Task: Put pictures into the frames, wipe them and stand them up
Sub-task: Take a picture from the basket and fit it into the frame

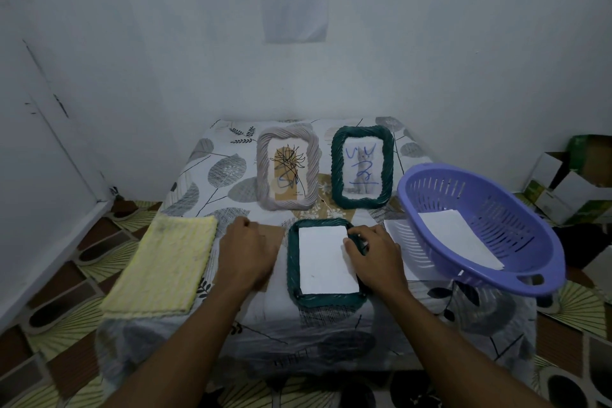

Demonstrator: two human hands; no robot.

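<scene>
Currently: the dark green face-down frame (pixel 326 300) lies flat on the table (pixel 331 325), front centre, with its long axis running away from the person. A white picture (pixel 326 258) sits in its recess, blank side up. The right hand (pixel 376 253) is at the frame's right rim near the far corner, fingers curled over the rim and thumb on the picture's edge. The left hand (pixel 246 252) rests just left of the frame on a brown board (pixel 273 232), fingers curled; I cannot tell whether they grip it. Judgement: the board is probably the backing, due over the picture next, and the left hand is nearer to it. The yellow cloth (pixel 162 262) lies further left.
</scene>
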